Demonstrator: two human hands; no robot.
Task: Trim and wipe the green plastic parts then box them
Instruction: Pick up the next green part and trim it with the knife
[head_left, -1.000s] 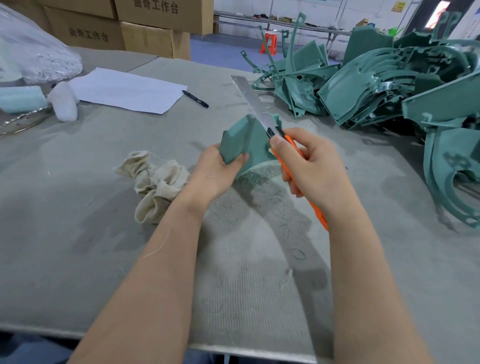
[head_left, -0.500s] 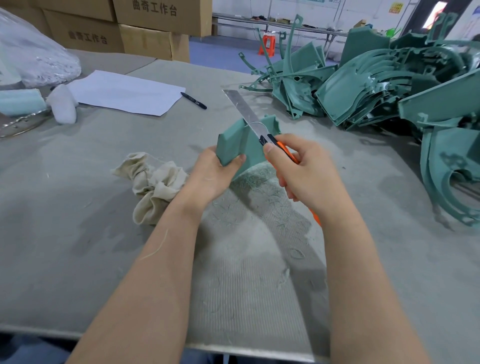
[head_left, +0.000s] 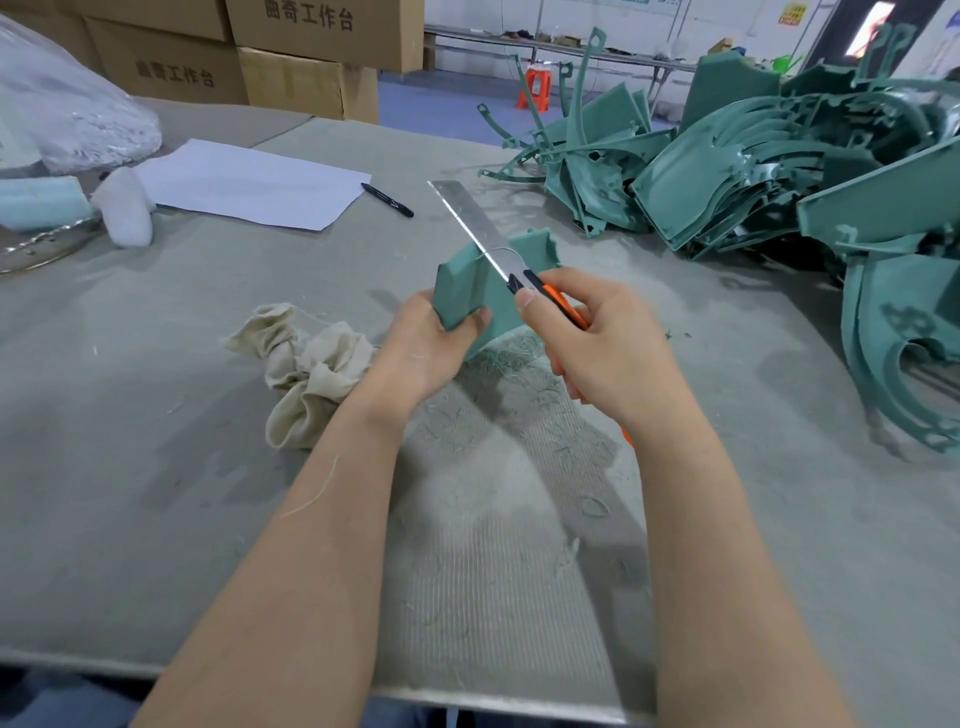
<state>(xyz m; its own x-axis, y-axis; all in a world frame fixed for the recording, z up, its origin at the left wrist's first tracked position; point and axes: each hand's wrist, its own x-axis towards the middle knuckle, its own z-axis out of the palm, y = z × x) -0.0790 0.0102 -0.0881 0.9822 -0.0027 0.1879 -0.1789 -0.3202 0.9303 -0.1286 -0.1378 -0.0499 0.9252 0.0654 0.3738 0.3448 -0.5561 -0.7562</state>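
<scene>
Heaped across the far right corner of the table (head_left: 156, 493): a pile of green parts (head_left: 753, 171), apparently untrimmed, so probably most of the job left. Beyond the far left edge, stacked cardboard boxes (head_left: 311, 52), contents unseen; no boxing visible anywhere.

Left of the table's middle, a crumpled cloth (head_left: 306, 374), lying loose just beside the left wrist and untouched; wiping of this piece not yet begun.

Raised over the table's middle, tilted: one green part (head_left: 467, 291), gripped at its lower end by the left hand (head_left: 426, 348), fingers and thumb curled round it. Beside it the right hand (head_left: 608, 353), clenched around the orange handle of a utility knife (head_left: 558, 304), long blade laid across the part's upper edge.

Below both hands, toward the near edge, scattered green shavings (head_left: 519, 415), pointing to trimming under way.

Judged early overall: trimming in hand, wiping and boxing of this part to come, then the heap.
</scene>
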